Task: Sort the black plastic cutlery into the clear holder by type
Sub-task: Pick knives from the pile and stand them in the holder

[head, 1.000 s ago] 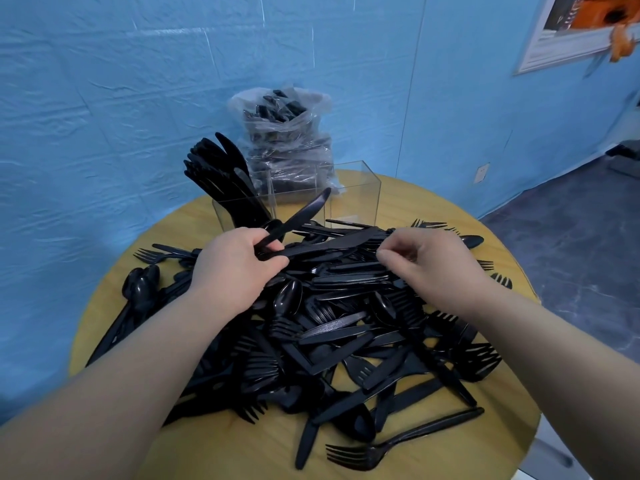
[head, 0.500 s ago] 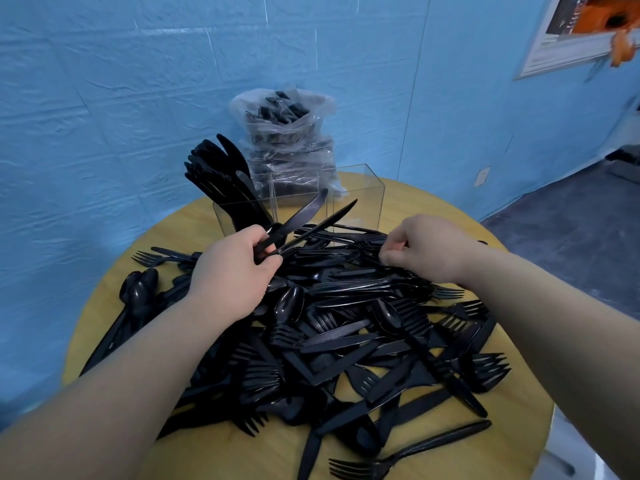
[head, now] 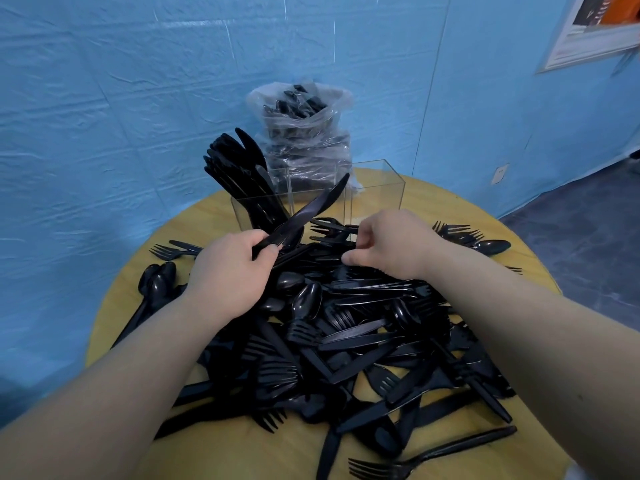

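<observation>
A large heap of black plastic cutlery (head: 349,344), forks, knives and spoons mixed, covers the round wooden table (head: 221,452). Behind it stands the clear holder (head: 379,195) with three compartments; the left one holds a bunch of upright knives (head: 239,168), while the other two look empty. My left hand (head: 232,271) is shut on black knives (head: 311,209) whose blades point up and right toward the holder. My right hand (head: 391,247) is curled at the heap's far edge, thumb and fingers pinched on a black piece whose type is hidden.
A clear plastic bag (head: 301,133) full of more black cutlery stands behind the holder against the blue wall. Loose spoons (head: 156,285) lie at the table's left, a single fork (head: 415,465) near the front edge, and forks and a spoon (head: 485,245) at the right.
My right hand passed a knife to my left hand, which now grips it with the first one. The right hand then moved left to the heap's far edge and closed there.
</observation>
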